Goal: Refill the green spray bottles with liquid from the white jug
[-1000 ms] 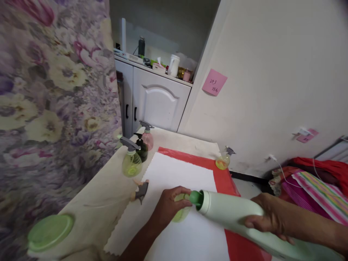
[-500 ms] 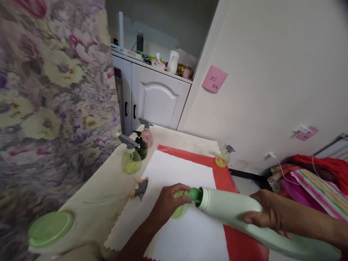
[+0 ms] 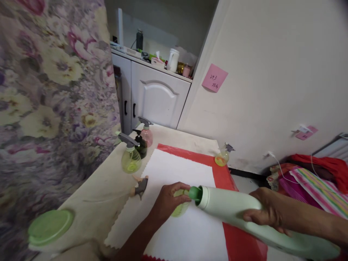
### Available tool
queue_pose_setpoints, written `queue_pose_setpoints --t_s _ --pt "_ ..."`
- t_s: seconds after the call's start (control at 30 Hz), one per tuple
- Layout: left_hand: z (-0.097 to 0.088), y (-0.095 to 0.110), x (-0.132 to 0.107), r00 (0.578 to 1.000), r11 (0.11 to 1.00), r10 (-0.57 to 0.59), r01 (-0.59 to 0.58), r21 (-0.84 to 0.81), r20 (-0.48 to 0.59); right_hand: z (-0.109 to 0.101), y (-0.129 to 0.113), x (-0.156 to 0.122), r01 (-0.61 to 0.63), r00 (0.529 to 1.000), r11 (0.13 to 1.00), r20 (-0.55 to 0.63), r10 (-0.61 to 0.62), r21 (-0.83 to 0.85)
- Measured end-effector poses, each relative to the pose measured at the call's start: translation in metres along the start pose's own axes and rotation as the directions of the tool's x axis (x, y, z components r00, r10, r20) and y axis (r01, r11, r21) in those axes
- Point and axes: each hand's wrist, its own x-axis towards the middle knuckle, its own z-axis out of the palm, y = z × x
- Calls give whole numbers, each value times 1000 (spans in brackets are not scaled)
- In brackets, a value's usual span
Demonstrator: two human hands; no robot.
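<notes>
My left hand (image 3: 174,197) is closed around the neck of a small yellow-green spray bottle (image 3: 179,209) whose trigger head is off. The bottle stands over the white cloth (image 3: 190,232); whether it rests there I cannot tell. My right hand (image 3: 268,212) grips a large pale green detergent bottle (image 3: 231,203), tipped on its side. Its green spout (image 3: 194,194) points left and meets the small bottle's mouth. Any liquid flow is hidden. A loose grey spray trigger head (image 3: 141,186) lies at the cloth's left edge, with a thin tube across the table.
A yellow-green spray bottle (image 3: 131,159), a dark pump bottle (image 3: 141,145) and a pink spray bottle (image 3: 147,135) stand at the back left. Another spray bottle (image 3: 222,157) sits on the red sheet (image 3: 236,239). A green-lidded container (image 3: 51,226) is at front left.
Almost nothing differs. Both hands keep their grip on the two bottles, and the spout stays at the small bottle's mouth; the view has shifted very slightly.
</notes>
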Motion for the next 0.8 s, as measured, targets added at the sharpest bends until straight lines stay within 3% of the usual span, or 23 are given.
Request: queue_pose_setpoints --t_s 0.8 --pt "-1 1 0 1000 999 7 -7 31 3 -2 8 3 50 999 999 -14 -50 10"
